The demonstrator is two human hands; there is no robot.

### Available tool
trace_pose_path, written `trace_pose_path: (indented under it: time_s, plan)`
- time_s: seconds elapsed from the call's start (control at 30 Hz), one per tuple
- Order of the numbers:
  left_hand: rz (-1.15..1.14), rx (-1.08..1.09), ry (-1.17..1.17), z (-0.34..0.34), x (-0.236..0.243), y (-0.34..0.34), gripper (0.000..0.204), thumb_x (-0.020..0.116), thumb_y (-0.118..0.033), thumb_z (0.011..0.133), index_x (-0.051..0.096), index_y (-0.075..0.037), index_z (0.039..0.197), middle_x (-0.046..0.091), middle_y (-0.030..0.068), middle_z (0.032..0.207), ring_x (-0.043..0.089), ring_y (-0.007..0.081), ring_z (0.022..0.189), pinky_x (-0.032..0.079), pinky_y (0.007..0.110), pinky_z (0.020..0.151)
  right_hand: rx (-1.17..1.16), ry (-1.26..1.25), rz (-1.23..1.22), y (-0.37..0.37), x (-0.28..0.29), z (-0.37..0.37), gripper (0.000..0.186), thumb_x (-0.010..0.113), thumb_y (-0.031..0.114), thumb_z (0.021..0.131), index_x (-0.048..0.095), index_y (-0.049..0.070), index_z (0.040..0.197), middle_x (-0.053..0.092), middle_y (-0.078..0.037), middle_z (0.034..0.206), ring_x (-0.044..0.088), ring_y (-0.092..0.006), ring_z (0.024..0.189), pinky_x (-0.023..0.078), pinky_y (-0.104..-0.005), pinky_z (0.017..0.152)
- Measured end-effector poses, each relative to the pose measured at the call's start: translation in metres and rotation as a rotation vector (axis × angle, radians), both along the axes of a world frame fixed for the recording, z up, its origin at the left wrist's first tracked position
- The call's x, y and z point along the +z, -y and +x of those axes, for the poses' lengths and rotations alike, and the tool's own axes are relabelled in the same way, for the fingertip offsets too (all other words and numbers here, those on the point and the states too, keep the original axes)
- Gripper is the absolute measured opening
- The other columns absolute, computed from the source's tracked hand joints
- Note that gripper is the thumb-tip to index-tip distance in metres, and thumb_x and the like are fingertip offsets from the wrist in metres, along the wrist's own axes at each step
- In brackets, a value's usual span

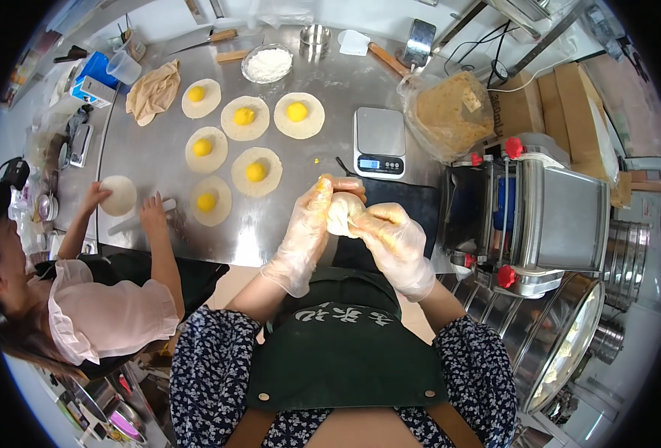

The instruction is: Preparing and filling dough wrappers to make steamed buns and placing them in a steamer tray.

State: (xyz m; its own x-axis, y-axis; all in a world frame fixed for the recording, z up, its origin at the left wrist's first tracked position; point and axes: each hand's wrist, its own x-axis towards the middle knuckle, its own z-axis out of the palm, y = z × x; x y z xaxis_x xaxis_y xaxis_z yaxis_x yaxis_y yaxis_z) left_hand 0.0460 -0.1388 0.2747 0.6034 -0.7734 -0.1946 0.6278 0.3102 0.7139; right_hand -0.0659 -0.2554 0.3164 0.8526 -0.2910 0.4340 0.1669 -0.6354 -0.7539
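Between my gloved hands, above the table's near edge, is a pale dough ball (341, 214), gathered and twisted where the right fingers press it. My left hand (309, 228) wraps round its left and far side. My right hand (394, 243) pinches the dough from the right. Yellow smears mark both clear gloves. Ahead and to the left, several flat dough rounds (283, 179) lie on the steel table, each with a yellow filling ball (256, 172) at its middle. Beyond my hands stands a digital kitchen scale (379, 134) with nothing on its plate.
At left, a co-worker's hands (153, 213) work at a dough round (118, 196) with a rolling pin (142, 218). A flour bowl (267, 64), a tan cloth (153, 91) and a bag of brown filling (450, 112) lie farther back. A metal machine with red knobs (562, 213) stands at right.
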Motion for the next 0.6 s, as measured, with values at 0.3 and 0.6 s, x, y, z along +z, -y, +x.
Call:
trace_pose_path:
  time_s: [0.3,0.6]
  plan:
    - [0.14,-0.891,0.526,0.055,0.03,0.009,0.07,0.044,-0.063,0.099,0.062,0.0,0.124,0.067,0.0145,0.111,0.063,0.0178,0.107,0.05,0.03,0.091,0.469,-0.041,-0.426,0.025,0.029,0.0,0.017,0.07,0.01,0.076,0.065,0.008,0.093,0.061,-0.005,0.1,0.066,-0.0237,0.077,0.054,-0.0334,0.063]
    - [-0.063,-0.973,-0.132,0.0,0.008,0.005,0.093,0.038,-0.08,0.087,0.05,0.0,0.133,0.066,0.0187,0.115,0.069,0.0293,0.099,0.06,0.04,0.077,0.56,-0.221,-0.245,0.039,0.051,-0.012,0.025,0.07,0.011,0.077,0.065,0.01,0.101,0.063,-0.006,0.091,0.066,-0.024,0.08,0.053,-0.0348,0.063]
